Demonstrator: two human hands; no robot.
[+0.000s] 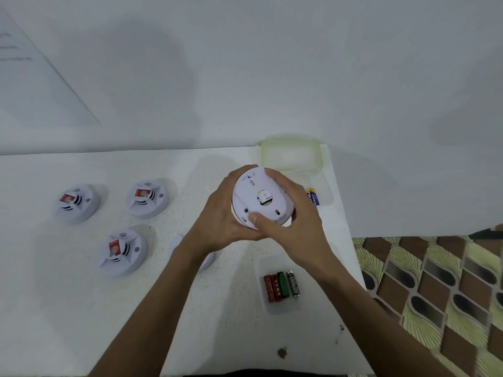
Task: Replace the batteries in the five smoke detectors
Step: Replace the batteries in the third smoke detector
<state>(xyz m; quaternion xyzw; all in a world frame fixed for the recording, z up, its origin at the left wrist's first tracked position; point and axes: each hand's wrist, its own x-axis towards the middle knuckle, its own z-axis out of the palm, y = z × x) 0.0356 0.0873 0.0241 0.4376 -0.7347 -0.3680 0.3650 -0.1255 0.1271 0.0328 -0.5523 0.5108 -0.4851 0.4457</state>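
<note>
While both hands grip it above the tabletop (81,308), the smoke detector (262,198) is turned back-side up, its base plate facing the camera; the left hand (220,213) wraps its nine o'clock rim, the right hand (294,213) closes over the three o'clock side with the thumb pressed on the plate — this looks like the twist that opens or shuts the back, though which I cannot tell. Next comes a firm counter-turn, one hand bracing. Three detectors (144,198) sit face up at nine o'clock, a fourth half hidden under the left forearm; batteries in a clear tray (281,288) lie at six o'clock; blue-and-yellow batteries (312,196) just beyond the right hand.
</note>
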